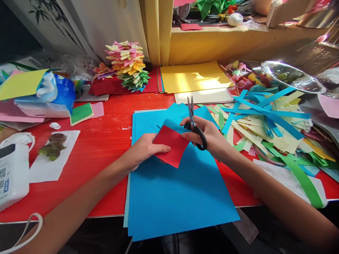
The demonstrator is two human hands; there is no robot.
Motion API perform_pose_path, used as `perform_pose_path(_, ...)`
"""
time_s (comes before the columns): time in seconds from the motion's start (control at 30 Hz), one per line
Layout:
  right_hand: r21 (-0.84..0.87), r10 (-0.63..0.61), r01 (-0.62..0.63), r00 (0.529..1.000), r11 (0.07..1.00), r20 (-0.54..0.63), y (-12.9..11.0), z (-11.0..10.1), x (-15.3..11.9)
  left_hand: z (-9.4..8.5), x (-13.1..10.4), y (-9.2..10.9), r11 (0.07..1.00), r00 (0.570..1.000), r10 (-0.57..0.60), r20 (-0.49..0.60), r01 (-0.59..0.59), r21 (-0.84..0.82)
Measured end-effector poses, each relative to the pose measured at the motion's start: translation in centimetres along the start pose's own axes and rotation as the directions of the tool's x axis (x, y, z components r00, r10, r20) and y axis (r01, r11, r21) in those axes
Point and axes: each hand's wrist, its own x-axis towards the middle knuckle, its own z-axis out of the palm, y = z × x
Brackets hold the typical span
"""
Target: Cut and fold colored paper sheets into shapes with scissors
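Note:
Between my two hands is a red paper square (pixel 173 144) with a blue paper piece (pixel 173 125) behind its top edge. My left hand (pixel 148 150) grips the red square by its left side, thumb on top. In my right hand (pixel 208 132) are black-handled scissors (pixel 191 113), blades pointing up and away; its fingertips also touch the papers' upper right corner. Large blue sheets (pixel 180 201) lie in a stack underneath, and smaller blue pieces (pixel 177 112) rest on the far part of it.
Loose green, cream and blue paper strips (pixel 265 123) heap at the right, near a clear bowl (pixel 293 76). Yellow sheets (pixel 196 76) and a folded-paper tower (pixel 128 65) stand at the back. A tissue pack (pixel 60 93) and a white device (pixel 14 176) are on the left.

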Motion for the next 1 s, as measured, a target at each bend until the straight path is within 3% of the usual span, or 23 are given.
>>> perform_pose_path(0.2,0.030,0.083,-0.082,0.997,0.996,-0.002,0.2,0.0,0.2,-0.4,-0.1,0.4,0.988,0.973,0.152,-0.172,-0.156,-0.013)
perform_pose_path(0.37,0.121,0.004,0.011,0.992,0.993,-0.122,0.5,0.4,0.1,0.2,0.0,0.0,0.955,0.942,0.206,-0.266,-0.252,-0.154)
perform_pose_path(0.43,0.155,-0.025,0.053,0.983,0.986,-0.181,0.8,0.8,0.0,0.5,0.0,-0.3,0.935,0.945,0.219,-0.242,-0.275,-0.225)
perform_pose_path(0.5,0.182,-0.044,0.085,0.975,0.980,-0.217,1.1,1.3,-0.1,0.9,-0.1,-0.6,0.938,0.968,0.204,-0.149,-0.237,-0.253)
perform_pose_path(0.6,0.207,-0.059,0.103,0.976,0.973,-0.210,1.3,2.0,-0.4,1.4,-0.3,-1.0,0.953,0.982,0.180,-0.059,-0.189,-0.236)
perform_pose_path(0.77,0.130,-0.081,0.103,0.984,0.986,-0.159,0.8,2.0,-0.5,1.7,-0.5,-1.2,0.960,0.968,0.200,-0.150,-0.224,-0.167)
perform_pose_path(0.87,0.073,-0.066,0.076,0.989,0.994,-0.134,0.1,1.2,-0.5,1.4,-0.3,-0.9,0.949,0.932,0.277,-0.235,-0.303,-0.084)
perform_pose_path(1.0,0.003,0.042,-0.042,0.999,0.999,0.008,-0.8,0.2,-0.7,0.8,-0.1,-0.3,0.894,0.815,0.404,-0.415,-0.448,-0.011)
